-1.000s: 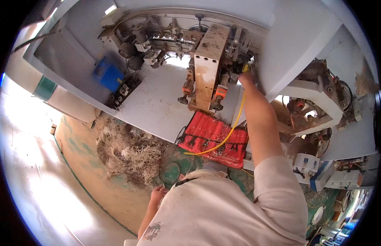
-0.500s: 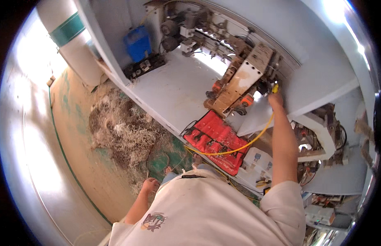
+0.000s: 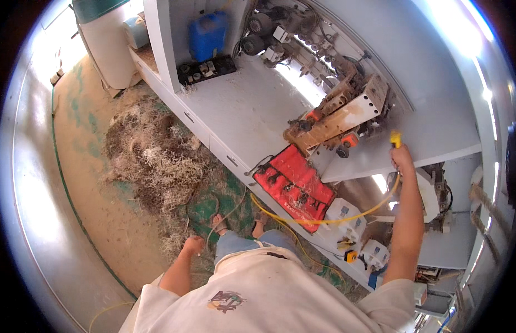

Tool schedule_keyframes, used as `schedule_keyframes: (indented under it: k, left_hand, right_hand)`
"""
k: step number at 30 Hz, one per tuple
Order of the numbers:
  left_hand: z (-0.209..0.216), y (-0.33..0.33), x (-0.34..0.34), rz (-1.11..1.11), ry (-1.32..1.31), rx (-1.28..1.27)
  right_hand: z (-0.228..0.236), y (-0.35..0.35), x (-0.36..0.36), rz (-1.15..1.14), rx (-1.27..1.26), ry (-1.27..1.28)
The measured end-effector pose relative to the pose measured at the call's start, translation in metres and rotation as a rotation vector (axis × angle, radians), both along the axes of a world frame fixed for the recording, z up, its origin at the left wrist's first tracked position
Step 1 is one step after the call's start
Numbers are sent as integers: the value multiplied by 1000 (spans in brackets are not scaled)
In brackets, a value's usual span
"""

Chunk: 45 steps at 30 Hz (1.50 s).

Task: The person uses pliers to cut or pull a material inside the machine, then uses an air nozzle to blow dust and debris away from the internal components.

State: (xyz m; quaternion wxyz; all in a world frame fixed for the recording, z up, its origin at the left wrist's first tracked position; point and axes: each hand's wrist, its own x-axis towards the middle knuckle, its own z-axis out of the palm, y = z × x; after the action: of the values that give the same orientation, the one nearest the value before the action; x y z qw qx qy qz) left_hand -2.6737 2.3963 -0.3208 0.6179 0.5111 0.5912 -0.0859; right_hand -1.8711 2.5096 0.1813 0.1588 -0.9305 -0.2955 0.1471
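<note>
My right hand [image 3: 401, 159], arm stretched out to the right, is closed around a yellow air blow gun [image 3: 395, 137]. From below that hand a yellow hose [image 3: 352, 220] sags in a curve toward the front edge of the machine. Just left of the blow gun, and apart from it, is the dusty machine head [image 3: 347, 119] with orange knobs. My left hand [image 3: 195, 245] hangs low beside my leg, its fingers loosely curled; I see nothing in it.
A red tool pouch [image 3: 294, 186] lies on the machine's white ledge [image 3: 230, 130]. White plastic jugs [image 3: 347, 216] stand right of it. A heap of shavings [image 3: 158, 158] covers the floor at left. A blue canister [image 3: 208, 36] is at the back.
My right hand has drawn the blow gun away from the machine head, to the right and nearer. The hose has shifted with it. My left hand still hangs at my side.
</note>
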Motion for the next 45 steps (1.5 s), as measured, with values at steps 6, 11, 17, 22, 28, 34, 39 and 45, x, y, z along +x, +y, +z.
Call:
schedule_keyframes:
  k: [6,11,17,22,28,34,39,45]
  left_hand:
    - [5,34,18,483,-158,-130]
    - [3,35,-17,470,-223,-124]
    - [-9,23,-3,448,-235,-190]
    - [3,18,11,22,-69,175]
    - [81,-1,120,-14,80,286]
    - [88,-71,148,167,-96,272]
    - [84,-136,127,119,-64,157]
    - [47,-145,38,223,63,-68]
  right_hand:
    - [58,-32,37,5,71,-568]
    - [77,10,-32,267,48,-720]
    - [143,27,-130,432,-265,-640]
    - [196,29,-201,474,-360,-658]
    - [203,2,-190,425,56,-749]
    - [185,18,-260,645,12,-586]
    - [156,31,-277,649,105,-517]
    - [134,67,-295,641,253,-492]
